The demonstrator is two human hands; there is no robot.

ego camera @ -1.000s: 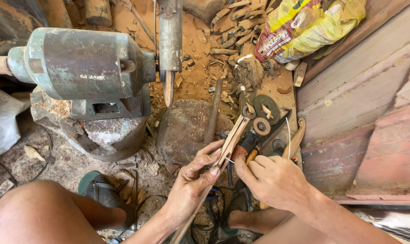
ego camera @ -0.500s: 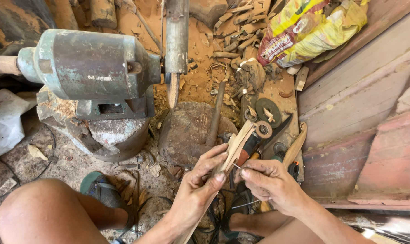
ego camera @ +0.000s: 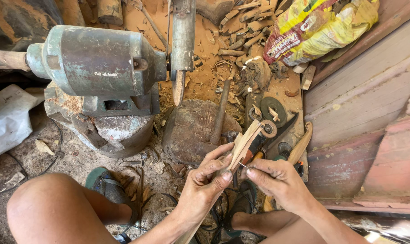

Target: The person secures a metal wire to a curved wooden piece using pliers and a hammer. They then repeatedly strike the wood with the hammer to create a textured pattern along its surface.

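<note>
The thin wooden strip slants up near centre, just right of the stump. The left hand clamps it, fingers curled. The right hand pinches a small blade against it; short, shallow strokes seem best.

The floor is packed dirt, dusted with reddish sawdust and littered with wood scraps toward the top. A green-grey motor with a narrow upright wheel guard sits on a rough stone block. Beside it stands a worn tree stump. Slanted wooden boards form a wall on the right, the lower ones reddish. A yellow plastic sack lies against them. Warm daylight falls evenly.
</note>
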